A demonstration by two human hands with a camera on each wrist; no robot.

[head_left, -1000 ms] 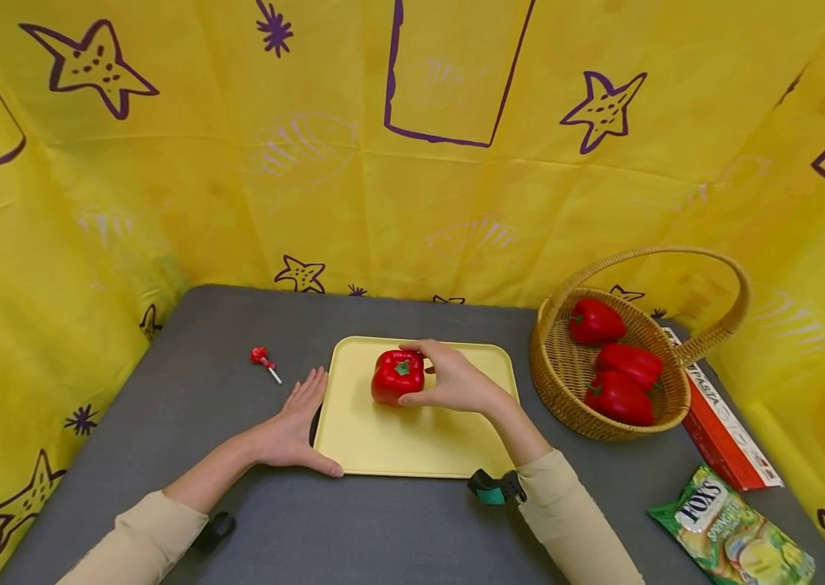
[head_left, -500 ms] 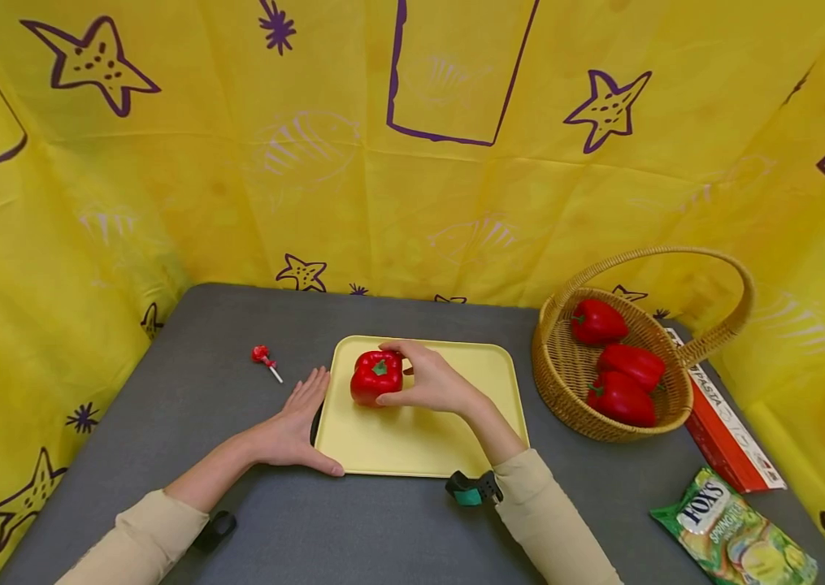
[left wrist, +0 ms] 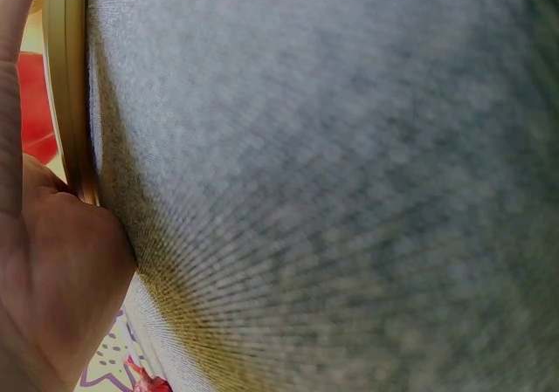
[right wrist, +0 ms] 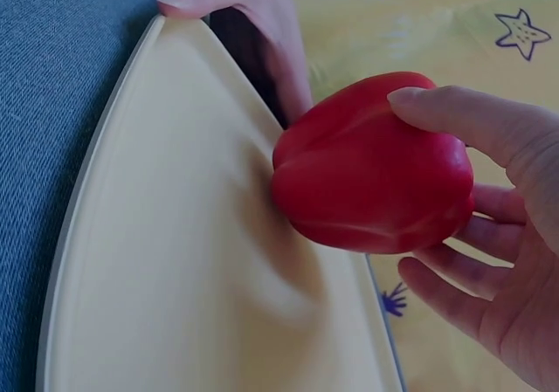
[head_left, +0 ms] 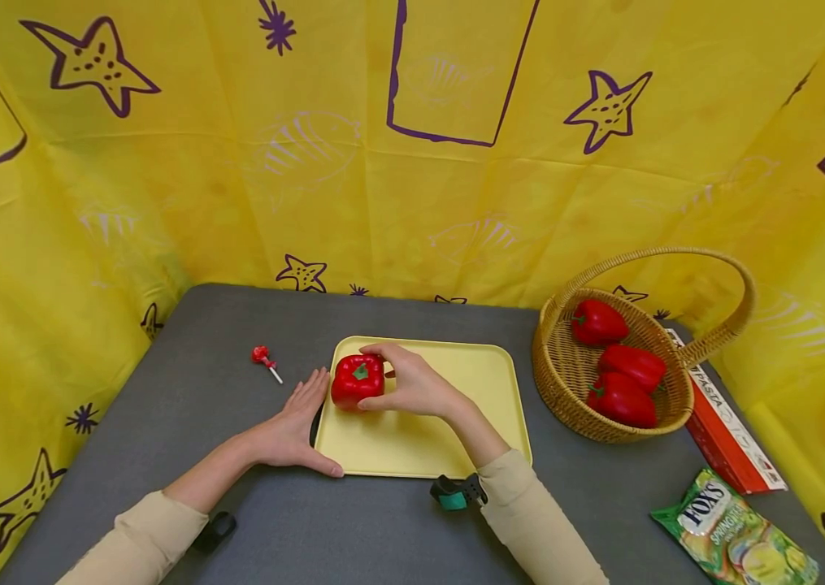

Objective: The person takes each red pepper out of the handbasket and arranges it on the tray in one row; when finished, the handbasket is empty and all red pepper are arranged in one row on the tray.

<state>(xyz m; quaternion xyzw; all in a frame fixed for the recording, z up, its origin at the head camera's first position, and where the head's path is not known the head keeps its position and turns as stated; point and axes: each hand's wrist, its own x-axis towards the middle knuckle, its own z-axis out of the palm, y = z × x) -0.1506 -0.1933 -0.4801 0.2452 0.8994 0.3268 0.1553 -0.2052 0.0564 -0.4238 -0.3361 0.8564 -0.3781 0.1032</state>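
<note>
My right hand [head_left: 415, 386] holds a red bell pepper [head_left: 352, 388] between thumb and fingers, over the left side of a pale yellow tray [head_left: 419, 447]. Its green stem faces up. In the right wrist view the bell pepper [right wrist: 367, 169] sits close to the tray's surface [right wrist: 166, 235], casting a shadow on it. My left hand [head_left: 291, 431] is spread along the tray's left edge. Its fingers lie straight beside the rim, and the thumb reaches the near left corner. The left wrist view catches part of that hand [left wrist: 65, 274] against the tray's rim [left wrist: 70, 86].
A wicker basket [head_left: 554, 390] with 3 red bell peppers stands at the right. Beside it lie a red pasta box [head_left: 730, 431] and a green FOX'S candy bag [head_left: 737, 532]. A red lollipop [head_left: 262, 357] rests left of the tray. Yellow patterned cloth [head_left: 412, 211] encloses the table.
My right hand has slid the bell pepper leftward across the tray, from near its middle to near its left edge. The left hand has stayed in place.
</note>
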